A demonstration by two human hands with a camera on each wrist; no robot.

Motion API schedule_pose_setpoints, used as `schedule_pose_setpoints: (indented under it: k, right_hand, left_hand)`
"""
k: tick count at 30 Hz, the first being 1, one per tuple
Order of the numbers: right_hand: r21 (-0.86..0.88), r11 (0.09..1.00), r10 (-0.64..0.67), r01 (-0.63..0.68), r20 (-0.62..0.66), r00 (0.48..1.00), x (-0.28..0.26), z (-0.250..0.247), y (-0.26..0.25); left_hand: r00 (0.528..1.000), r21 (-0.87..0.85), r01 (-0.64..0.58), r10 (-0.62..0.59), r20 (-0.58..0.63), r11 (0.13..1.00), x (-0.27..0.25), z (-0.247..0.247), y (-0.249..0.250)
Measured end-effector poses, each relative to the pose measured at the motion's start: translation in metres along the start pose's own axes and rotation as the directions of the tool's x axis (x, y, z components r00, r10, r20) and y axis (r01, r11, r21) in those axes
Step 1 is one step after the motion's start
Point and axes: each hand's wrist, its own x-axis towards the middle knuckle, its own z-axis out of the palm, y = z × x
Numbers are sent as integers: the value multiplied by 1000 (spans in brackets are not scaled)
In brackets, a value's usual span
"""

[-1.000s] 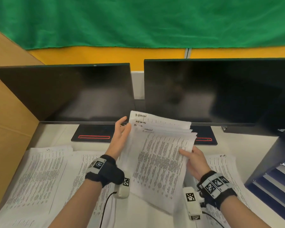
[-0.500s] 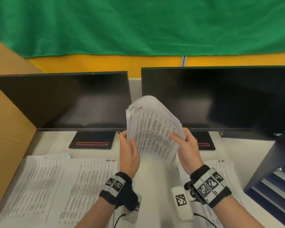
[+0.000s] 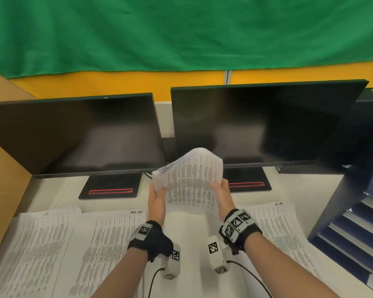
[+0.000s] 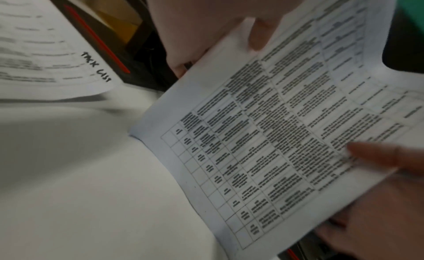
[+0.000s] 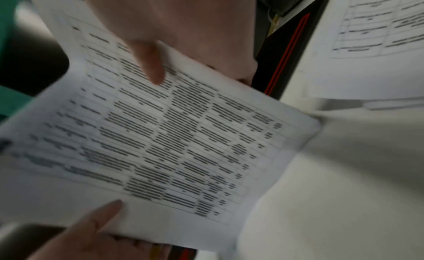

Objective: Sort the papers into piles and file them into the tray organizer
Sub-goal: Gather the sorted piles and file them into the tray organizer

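Note:
I hold a stack of printed papers [image 3: 190,181] upright over the middle of the white desk [image 3: 187,229], and its top curls away toward the monitors. My left hand [image 3: 157,190] grips its left edge and my right hand [image 3: 220,187] grips its right edge. The left wrist view shows the stack [image 4: 275,136] with my left thumb lying across the front sheet. In the right wrist view my right thumb presses on the tabled page [image 5: 172,136]. The stack's lower edge is down at the desk surface. The dark blue tray organizer [image 3: 353,233] stands at the right.
Three paper piles lie flat on the desk: a left pile [image 3: 30,244], a middle pile [image 3: 108,244] with a handwritten label, and a right pile [image 3: 278,233]. Two dark monitors [image 3: 73,134] [image 3: 267,123] stand behind on black bases. A cardboard panel [image 3: 2,168] borders the left side.
The stack, held loosely fanned and tilted a second ago, now stands upright and squared between both hands. Both hands moved in to its side edges.

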Motion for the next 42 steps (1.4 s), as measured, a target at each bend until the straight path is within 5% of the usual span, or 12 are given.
schedule_pose_setpoints:
  k: [5,10,14,19,25,28,30,32,38,42]
  right_hand:
    - [-56,998,28,-27,18,999,-5,0,8]
    - [139,990,5,15,-140,990,-46,-38,-19]
    - [125,985,-72,119,-333,940,-92,-105,-24]
    - [57,994,-34,94,-652,757,-143,-199,18]
    - [141,969,230,-201,-812,537,-192,-275,118]
    - [181,915,358,-360,-774,522,-199,-301,156]
    - [208,893,413,-400,-734,540,-202,-314,169]
    - [224,865,458,-449,-719,523,-200,-331,180]
    - [252,809,535,-531,-689,489,-178,-405,201]
    - [219,844,484,-490,-704,520,-170,-396,140]
  left_hand:
    - [999,-35,42,-42,13,999,2,3,7]
    - [981,22,-191,190,40,981,-27,31,33]
    - [918,83,-337,308,252,938,-68,83,33]
    - [737,196,-336,128,663,921,-132,155,0]
    - [475,413,-256,-258,841,874,-190,193,-65]
    - [385,546,-232,-440,812,805,-198,201,-84]
    - [366,607,-219,-512,777,764,-199,205,-92]
    - [368,634,-180,-546,752,752,-195,211,-111]
    - [262,621,37,-608,750,783,-215,218,-83]
    - [194,645,120,-654,731,755,-220,221,-85]
